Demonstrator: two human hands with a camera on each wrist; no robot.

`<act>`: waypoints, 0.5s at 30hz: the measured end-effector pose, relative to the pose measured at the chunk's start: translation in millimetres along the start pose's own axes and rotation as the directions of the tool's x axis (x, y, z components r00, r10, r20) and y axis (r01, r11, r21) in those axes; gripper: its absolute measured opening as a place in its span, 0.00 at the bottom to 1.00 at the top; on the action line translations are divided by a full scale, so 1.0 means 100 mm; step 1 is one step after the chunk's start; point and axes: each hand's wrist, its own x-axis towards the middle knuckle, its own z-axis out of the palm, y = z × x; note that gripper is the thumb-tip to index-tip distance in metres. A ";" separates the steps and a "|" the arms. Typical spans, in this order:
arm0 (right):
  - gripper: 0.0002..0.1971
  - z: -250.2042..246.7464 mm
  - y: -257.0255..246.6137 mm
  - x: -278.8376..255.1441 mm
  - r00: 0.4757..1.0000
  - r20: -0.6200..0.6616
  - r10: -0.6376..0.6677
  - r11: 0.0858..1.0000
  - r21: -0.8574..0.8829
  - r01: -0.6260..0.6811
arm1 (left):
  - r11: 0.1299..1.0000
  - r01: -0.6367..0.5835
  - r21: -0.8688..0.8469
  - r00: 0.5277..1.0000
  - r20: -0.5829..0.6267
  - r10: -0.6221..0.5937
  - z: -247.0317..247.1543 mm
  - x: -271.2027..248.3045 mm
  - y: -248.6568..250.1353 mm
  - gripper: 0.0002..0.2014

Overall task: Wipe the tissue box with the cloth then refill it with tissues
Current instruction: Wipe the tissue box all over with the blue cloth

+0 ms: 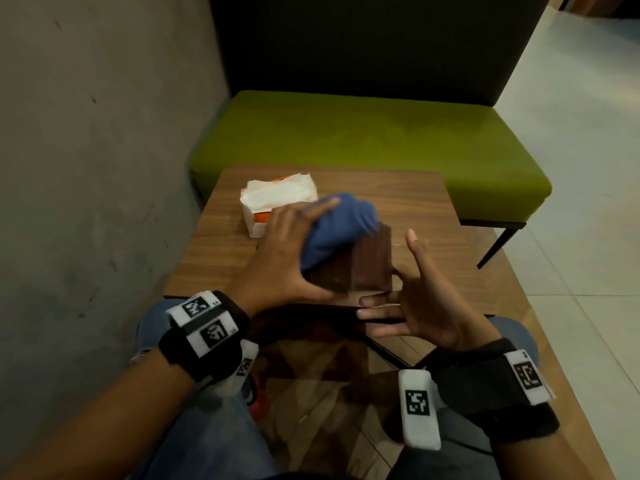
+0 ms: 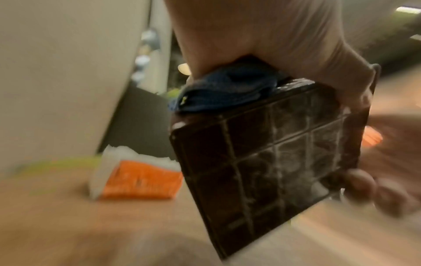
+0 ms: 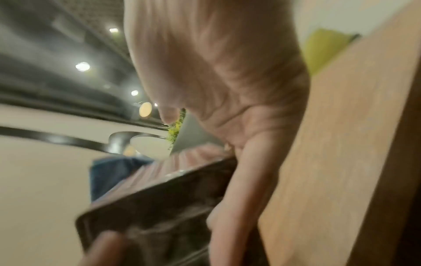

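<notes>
A dark brown ribbed tissue box is held tilted above the near edge of the table. My left hand clamps a blue cloth on the box's top, fingers spread over the cloth and thumb against the box's near lower edge. My right hand is open, its straight fingers under the box's near bottom edge. The left wrist view shows the box's gridded underside and the cloth beneath my palm. Blurred in the right wrist view are the box and the cloth. A white and orange tissue pack lies behind the box.
The small wooden table stands against a grey wall. Behind it is a green bench with a dark backrest. My knees in jeans sit below the table's near edge. Pale floor tiles lie to the right.
</notes>
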 end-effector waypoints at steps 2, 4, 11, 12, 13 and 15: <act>0.40 -0.06 0.01 -0.03 0.998 -0.008 -0.054 0.994 -0.093 0.053 | 0.802 0.257 -0.539 0.944 -0.036 -0.327 0.01 -0.03 -0.03 0.52; 0.41 -0.05 0.04 -0.02 0.989 -0.067 -0.132 0.982 -0.143 0.121 | 0.428 0.340 -0.837 0.835 0.059 -0.548 0.08 -0.08 -0.05 0.46; 0.45 0.11 0.32 0.15 0.959 -0.011 -0.283 0.932 -0.240 0.272 | -0.128 0.426 -0.896 0.706 0.417 -0.572 0.27 -0.06 0.11 0.30; 0.44 0.11 0.34 0.17 0.953 -0.003 -0.302 0.936 -0.190 0.296 | -0.121 0.420 -0.899 0.697 0.405 -0.591 0.30 -0.05 0.10 0.31; 0.42 0.10 0.34 0.18 0.947 -0.005 -0.320 0.939 -0.138 0.316 | -0.113 0.416 -0.902 0.694 0.395 -0.602 0.32 -0.05 0.08 0.33; 0.36 0.07 0.33 0.17 0.938 -0.012 -0.348 0.935 -0.073 0.346 | -0.064 0.419 -0.905 0.689 0.364 -0.627 0.32 -0.06 0.03 0.39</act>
